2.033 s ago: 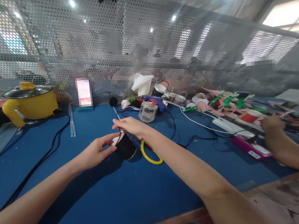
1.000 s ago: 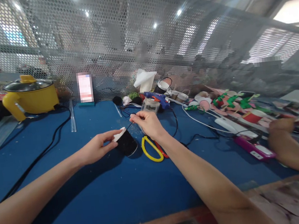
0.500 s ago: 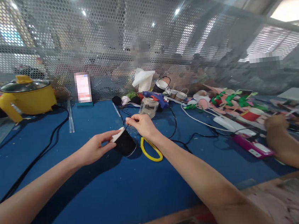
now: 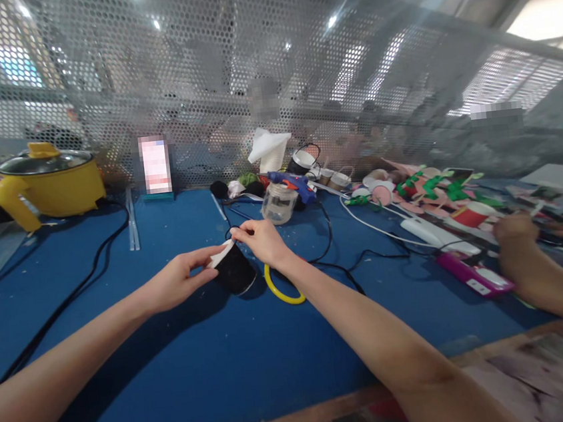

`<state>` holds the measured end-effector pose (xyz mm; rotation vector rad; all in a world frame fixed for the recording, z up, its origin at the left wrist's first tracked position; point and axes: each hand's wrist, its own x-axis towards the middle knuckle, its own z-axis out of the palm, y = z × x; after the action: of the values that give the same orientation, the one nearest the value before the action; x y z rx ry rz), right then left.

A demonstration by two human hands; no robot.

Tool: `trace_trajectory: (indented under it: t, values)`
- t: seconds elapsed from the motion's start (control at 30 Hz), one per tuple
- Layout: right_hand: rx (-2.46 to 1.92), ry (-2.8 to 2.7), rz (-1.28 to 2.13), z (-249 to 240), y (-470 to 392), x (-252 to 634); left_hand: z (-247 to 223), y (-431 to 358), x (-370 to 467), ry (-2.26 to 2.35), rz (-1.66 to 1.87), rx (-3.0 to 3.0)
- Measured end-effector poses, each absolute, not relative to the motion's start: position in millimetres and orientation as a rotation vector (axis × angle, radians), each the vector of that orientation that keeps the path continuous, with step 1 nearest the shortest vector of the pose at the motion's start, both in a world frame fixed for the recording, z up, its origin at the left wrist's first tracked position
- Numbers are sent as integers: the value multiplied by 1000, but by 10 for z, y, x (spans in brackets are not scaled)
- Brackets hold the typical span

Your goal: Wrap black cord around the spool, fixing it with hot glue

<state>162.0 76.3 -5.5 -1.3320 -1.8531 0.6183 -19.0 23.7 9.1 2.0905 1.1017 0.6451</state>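
Note:
A black-covered cup (image 4: 237,270) with a white inside and rim is tilted above the blue table (image 4: 219,385). My left hand (image 4: 190,271) is closed on its rim from the left. My right hand (image 4: 263,243) pinches at the far side of the rim, where a thin black cord (image 4: 227,233) shows beside the fingertips. Just right of the cup lies a yellow ring (image 4: 283,296), partly covered by my right forearm. Behind my right hand stand a clear plastic jar (image 4: 279,204) and a blue glue gun (image 4: 295,184).
A yellow electric pot (image 4: 58,187) and a lit phone (image 4: 154,164) stand at the back left. Black cables cross the table. To the right lie a purple device (image 4: 472,275), a white power strip (image 4: 437,235) and green and pink craft pieces; another person's hand (image 4: 515,230) is beside them.
My right hand has moved slightly left and down, bringing its fingertips against the cup's rim. The cord that stretched up from the rim is now closer to it. My left hand stays put.

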Motion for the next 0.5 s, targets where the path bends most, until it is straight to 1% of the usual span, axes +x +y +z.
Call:
trace_trajectory:
  t: [0.1, 0.5]
  values:
    - [-1364, -1887, 591, -62, 760, 1603, 94, 239, -191, 1093, 598, 2097]
    - [-1412, -1995, 494, -72, 739, 1571, 102, 243, -181, 1033, 626, 2031]
